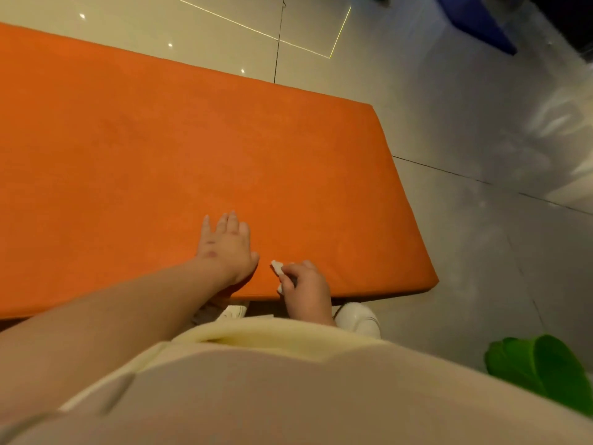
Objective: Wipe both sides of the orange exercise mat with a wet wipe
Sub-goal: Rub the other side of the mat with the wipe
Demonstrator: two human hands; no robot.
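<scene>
The thick orange exercise mat (167, 149) lies flat on the tiled floor and fills the left and middle of the head view. My left hand (226, 245) rests palm down on the mat near its near edge, fingers spread and straight. Just to its right, my right hand (305, 290) grips a small bunched white wet wipe (277, 267) at the mat's near edge. Only a bit of the wipe shows past my fingers.
Shiny grey floor tiles (465, 139) surround the mat. A blue object (478, 20) lies at the far right. Green leaves (542, 364) sit at the lower right. My white shoe (359, 319) shows beside the mat's near right corner.
</scene>
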